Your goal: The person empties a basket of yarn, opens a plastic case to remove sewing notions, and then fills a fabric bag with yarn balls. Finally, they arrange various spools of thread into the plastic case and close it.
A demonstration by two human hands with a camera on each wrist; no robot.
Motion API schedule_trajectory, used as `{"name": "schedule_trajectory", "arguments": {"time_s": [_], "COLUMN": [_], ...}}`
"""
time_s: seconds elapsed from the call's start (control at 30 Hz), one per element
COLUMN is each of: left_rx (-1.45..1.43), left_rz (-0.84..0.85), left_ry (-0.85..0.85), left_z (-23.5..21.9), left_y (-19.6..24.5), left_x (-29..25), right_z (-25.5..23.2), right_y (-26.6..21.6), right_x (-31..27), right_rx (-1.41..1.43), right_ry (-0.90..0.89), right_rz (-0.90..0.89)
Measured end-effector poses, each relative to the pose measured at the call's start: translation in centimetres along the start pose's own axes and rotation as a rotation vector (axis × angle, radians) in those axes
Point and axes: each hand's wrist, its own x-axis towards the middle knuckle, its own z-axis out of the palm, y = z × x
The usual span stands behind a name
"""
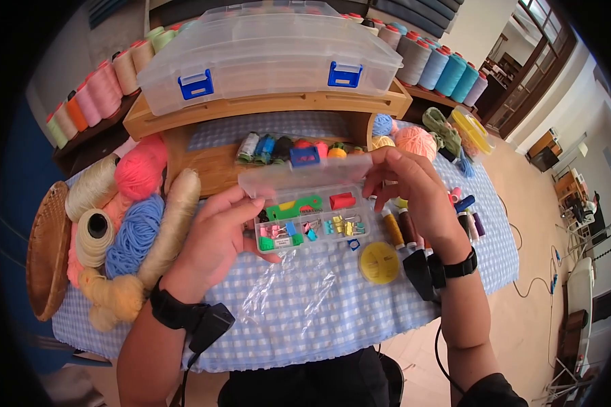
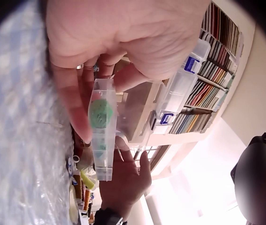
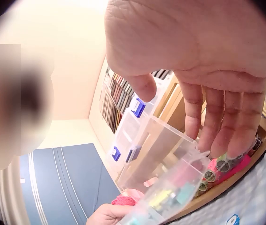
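Note:
A small clear plastic box with compartments is raised over the table, its clear lid standing up. My left hand grips the box's left end, thumb at the front of the lid and fingers beneath, as the left wrist view shows. At the other end, my right hand touches the lid and box corner with its fingertips; its thumb stands apart. Inside lie a green tool with lettering, a red piece, and small binder clips in pink, blue, yellow and teal.
A large clear case with blue latches tops a wooden stand. Yarn balls and a woven basket lie left. Thread spools and a yellow round container lie right. Plastic film covers the checked cloth.

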Motion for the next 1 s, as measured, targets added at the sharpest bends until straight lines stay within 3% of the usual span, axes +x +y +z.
{"name": "schedule_trajectory", "arguments": {"time_s": [0.23, 0.47, 0.6, 0.77, 0.87, 0.93, 0.97, 1.0], "left_rx": [-0.006, -0.054, 0.059, 0.01, 0.038, 0.04, 0.039, 0.041], "left_rz": [0.024, -0.037, -0.035, 0.052, 0.063, 0.068, 0.073, 0.072], "left_ry": [-0.042, -0.066, -0.083, 0.034, 0.059, 0.062, 0.067, 0.067], "left_z": [0.0, 0.2, 0.5, 0.5, 0.0, -0.1, -0.2, -0.2], "left_y": [0.2, 0.3, 0.4, 0.6, 0.4, 0.3, 0.3, 0.3], "left_x": [-0.1, -0.1, -0.2, -0.2, 0.0, 0.1, 0.1, 0.1], "right_z": [0.7, 1.0, 1.2, 1.2, -0.5, -1.0, -0.9, -0.7], "right_y": [1.1, 1.9, 2.2, 1.1, 0.7, 0.0, 0.2, 0.7], "right_x": [0.3, 0.8, 0.8, 0.4, 0.4, 0.2, 0.1, -0.1], "right_rx": [-0.282, -0.237, -0.183, 0.002, -0.172, -0.545, -0.543, -0.645], "right_ry": [-0.044, -0.011, -0.021, 0.026, -0.018, -0.211, -0.21, -0.255], "right_rz": [0.026, 0.026, 0.13, 0.209, 0.204, 0.3, 0.298, 0.194]}}
